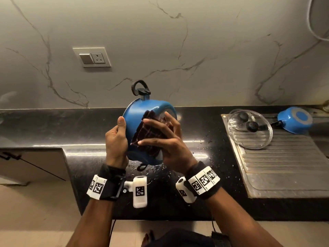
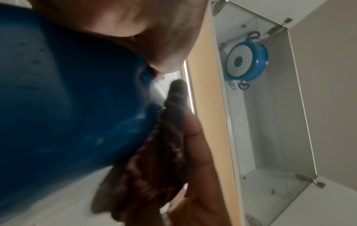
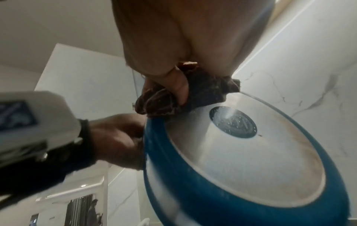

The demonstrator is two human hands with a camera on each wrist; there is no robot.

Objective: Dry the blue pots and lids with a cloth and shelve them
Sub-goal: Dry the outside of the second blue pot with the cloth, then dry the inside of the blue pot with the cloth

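A blue pot point(image 1: 137, 113) with black loop handles is held on its side above the black counter point(image 1: 71, 125). My left hand point(image 1: 115, 138) grips its rim, thumb over the blue wall. My right hand point(image 1: 169, 145) holds a dark maroon cloth point(image 1: 149, 136) spread against the pot's base. In the right wrist view the silver, wet base point(image 3: 251, 160) faces the camera and my thumb pinches the bunched cloth point(image 3: 204, 93) at its edge. The left wrist view shows the pot's wall point(image 2: 67, 107) and the cloth point(image 2: 154, 168) close up. A second blue pan point(image 1: 294, 120) lies upside down beside glass lids point(image 1: 249, 129).
The lids and pan rest on a ribbed steel drainboard point(image 1: 284, 166) at the right. Water drops dot the counter under my hands. An open white wall cabinet point(image 2: 270, 137) holds another blue pot point(image 2: 247, 61). A beige panel point(image 1: 32, 163) juts in at the left.
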